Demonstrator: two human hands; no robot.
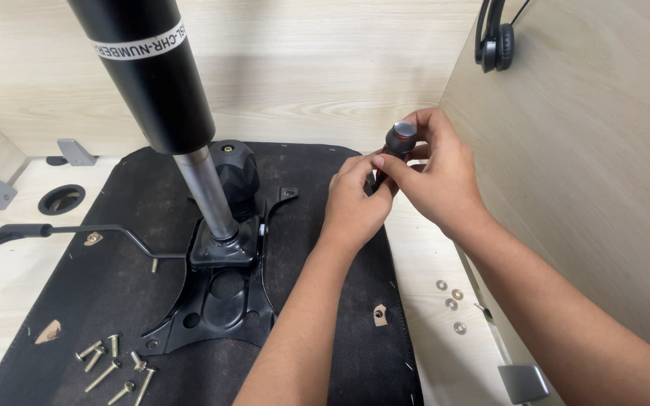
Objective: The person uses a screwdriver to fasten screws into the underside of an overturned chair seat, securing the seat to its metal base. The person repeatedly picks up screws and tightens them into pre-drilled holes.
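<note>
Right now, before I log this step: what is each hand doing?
Left hand: closed around the lower part of the black screwdriver.
Right hand: closed on the same screwdriver, fingers at its red-ringed handle.

Pale wood-grain panels [325, 68] are enclosing the scene at the top and right of the frame. A light wooden desk surface [445, 248] is lying below, evenly lit. Black headphones [495, 37] are hanging in the upper right corner.

Both hands, left [355, 203] and right [434, 177], grip a black screwdriver [394, 146] over the seat [77, 301], right of the plate [220, 301]; bolts [114, 365] lie near left.
</note>
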